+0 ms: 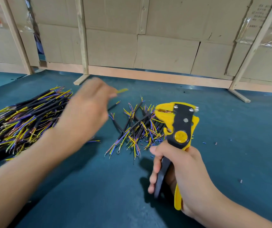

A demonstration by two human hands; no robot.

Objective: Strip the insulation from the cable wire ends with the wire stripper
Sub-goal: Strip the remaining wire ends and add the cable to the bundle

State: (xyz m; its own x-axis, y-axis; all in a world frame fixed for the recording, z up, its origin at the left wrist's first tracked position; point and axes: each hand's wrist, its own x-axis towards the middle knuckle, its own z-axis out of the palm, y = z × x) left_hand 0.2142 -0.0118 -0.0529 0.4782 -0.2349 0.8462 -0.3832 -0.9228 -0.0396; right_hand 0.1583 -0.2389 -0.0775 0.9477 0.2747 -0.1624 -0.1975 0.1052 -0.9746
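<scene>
Blue table (99,186), cardboard wall behind: right hand (179,175) holds the wire stripper (178,129) upright, cable pile (136,130) just left; blurred left hand (85,111), grip unclear.

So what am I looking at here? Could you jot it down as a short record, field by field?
Setting: blue-green work table with cardboard panels behind
Tool: yellow and black wire stripper, held upright
Right hand: grips the stripper's handles
Left hand: blurred, above the table between the two piles; seems to pinch a yellow-tipped cable, hard to tell
Large pile: black cables with coloured wire ends, at left
Small pile: loose cables, centre, beside the stripper's head
Scraps: small insulation bits scattered on the table
</scene>
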